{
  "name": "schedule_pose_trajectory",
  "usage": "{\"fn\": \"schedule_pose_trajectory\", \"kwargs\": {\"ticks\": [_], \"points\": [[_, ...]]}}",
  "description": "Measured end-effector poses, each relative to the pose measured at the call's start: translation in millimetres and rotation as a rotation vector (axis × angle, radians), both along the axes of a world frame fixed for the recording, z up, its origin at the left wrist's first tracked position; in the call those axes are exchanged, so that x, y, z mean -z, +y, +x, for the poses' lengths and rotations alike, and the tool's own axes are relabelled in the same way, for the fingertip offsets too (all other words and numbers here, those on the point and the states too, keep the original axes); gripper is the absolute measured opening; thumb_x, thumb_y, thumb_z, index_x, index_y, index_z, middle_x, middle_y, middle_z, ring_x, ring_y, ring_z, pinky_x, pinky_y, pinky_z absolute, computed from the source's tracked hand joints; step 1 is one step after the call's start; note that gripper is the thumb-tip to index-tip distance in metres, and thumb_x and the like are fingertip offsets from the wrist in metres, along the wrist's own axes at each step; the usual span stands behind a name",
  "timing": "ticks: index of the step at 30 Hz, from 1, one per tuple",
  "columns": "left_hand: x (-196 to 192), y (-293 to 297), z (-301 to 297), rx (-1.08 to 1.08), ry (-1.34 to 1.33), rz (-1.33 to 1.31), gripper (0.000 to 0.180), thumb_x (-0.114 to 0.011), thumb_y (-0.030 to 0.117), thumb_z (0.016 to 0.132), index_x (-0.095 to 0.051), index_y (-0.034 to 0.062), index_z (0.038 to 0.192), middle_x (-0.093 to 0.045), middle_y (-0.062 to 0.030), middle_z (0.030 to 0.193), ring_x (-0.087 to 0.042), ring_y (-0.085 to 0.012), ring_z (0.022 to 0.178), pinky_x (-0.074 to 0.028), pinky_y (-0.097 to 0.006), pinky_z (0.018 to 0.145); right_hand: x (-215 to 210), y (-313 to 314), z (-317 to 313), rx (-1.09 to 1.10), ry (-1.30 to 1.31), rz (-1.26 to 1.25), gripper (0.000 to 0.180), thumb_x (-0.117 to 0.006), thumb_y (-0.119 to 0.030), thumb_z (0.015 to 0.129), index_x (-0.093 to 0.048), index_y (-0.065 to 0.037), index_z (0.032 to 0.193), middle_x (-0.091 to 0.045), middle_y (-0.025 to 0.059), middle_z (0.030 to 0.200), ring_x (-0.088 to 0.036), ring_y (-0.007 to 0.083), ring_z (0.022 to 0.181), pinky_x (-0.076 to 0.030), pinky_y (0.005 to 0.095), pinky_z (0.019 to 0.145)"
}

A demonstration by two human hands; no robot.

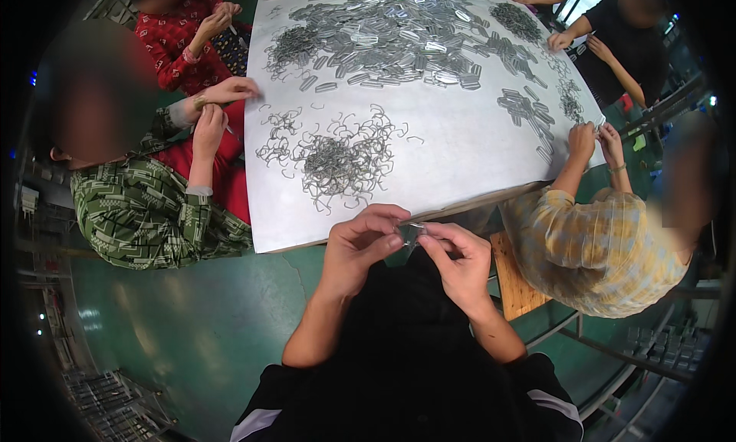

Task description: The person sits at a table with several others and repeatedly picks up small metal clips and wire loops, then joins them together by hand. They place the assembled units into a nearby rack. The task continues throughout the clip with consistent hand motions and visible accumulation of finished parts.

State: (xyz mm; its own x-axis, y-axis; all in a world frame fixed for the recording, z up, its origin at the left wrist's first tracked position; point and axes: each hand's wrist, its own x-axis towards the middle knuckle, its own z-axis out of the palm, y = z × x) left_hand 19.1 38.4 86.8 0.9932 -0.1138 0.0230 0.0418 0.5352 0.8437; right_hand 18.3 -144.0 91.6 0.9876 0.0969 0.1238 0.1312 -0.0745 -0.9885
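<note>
The person's left hand point(359, 243) and right hand point(458, 259) meet just below the near edge of the white bench point(460, 147), at about 6 o'clock from its middle. Both grips are closed, fingertips pinching one small metal clip point(412, 232) between them. At 12 o'clock from the hands lies a tangled heap of wire hooks point(337, 158); farther up spreads a wide pile of flat metal clips point(399, 36). Other people sit around the bench.
</note>
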Motion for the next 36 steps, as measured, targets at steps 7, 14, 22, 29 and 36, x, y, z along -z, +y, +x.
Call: {"fn": "schedule_pose_trajectory", "kwargs": {"ticks": [7, 14, 22, 29, 36], "points": [[7.2, -1.9, 5.5, -0.055, -0.043, 0.152, 0.013, -0.072, -0.006, 0.085, -0.072, 0.0005, 0.097, -0.063, -0.0143, 0.127, -0.060, -0.0196, 0.110, -0.048, -0.034, 0.097, 2.4, 6.1, 11.6, -0.009, -0.046, -0.017, 0.019, -0.071, 0.006, 0.087, -0.070, 0.006, 0.107, -0.073, 0.0131, 0.098, -0.072, 0.0167, 0.089, -0.059, 0.0262, 0.078], [9.6, -6.4, 15.4, -0.191, -0.054, 0.202, 0.015, -0.073, -0.007, 0.084, -0.071, 0.0000, 0.097, -0.064, -0.0152, 0.124, -0.058, -0.0212, 0.113, -0.045, -0.036, 0.100, -1.6, 9.3, 24.2, 0.023, -0.092, -0.104, 0.019, -0.073, 0.005, 0.085, -0.072, 0.005, 0.104, -0.074, 0.0137, 0.097, -0.073, 0.0187, 0.087, -0.058, 0.0275, 0.077], [-17.9, -20.5, 13.5, -0.293, -0.237, 0.361, 0.008, -0.068, -0.006, 0.088, -0.064, -0.0053, 0.096, -0.064, -0.0221, 0.116, -0.066, -0.0276, 0.103, -0.053, -0.038, 0.091, 9.1, 0.7, 42.6, -0.094, -0.189, 0.073, 0.026, -0.078, 0.001, 0.082, -0.070, 0.005, 0.106, -0.075, 0.0158, 0.102, -0.073, 0.0217, 0.092, -0.057, 0.0313, 0.084], [-24.7, -24.9, -7.7, -0.341, -0.281, 0.431, 0.010, -0.070, -0.006, 0.085, -0.063, -0.0045, 0.090, -0.066, -0.0215, 0.106, -0.068, -0.0291, 0.100, -0.054, -0.041, 0.093, 89.7, -17.1, 241.5, 0.310, -0.155, -0.448, 0.034, -0.066, -0.014, 0.092, -0.064, 0.001, 0.122, -0.070, 0.0170, 0.108, -0.067, 0.0282, 0.098, -0.052, 0.0372, 0.092], [-9.3, -22.0, -13.7, -0.334, -0.251, 0.404, 0.011, -0.073, -0.007, 0.083, -0.066, -0.0046, 0.091, -0.068, -0.0192, 0.105, -0.069, -0.0274, 0.101, -0.054, -0.039, 0.095, 157.7, -54.3, 377.8, 0.316, -0.371, -1.055, 0.038, -0.072, -0.014, 0.087, -0.065, -0.003, 0.122, -0.061, 0.0146, 0.124, -0.055, 0.0330, 0.116, -0.048, 0.0438, 0.096]]}}
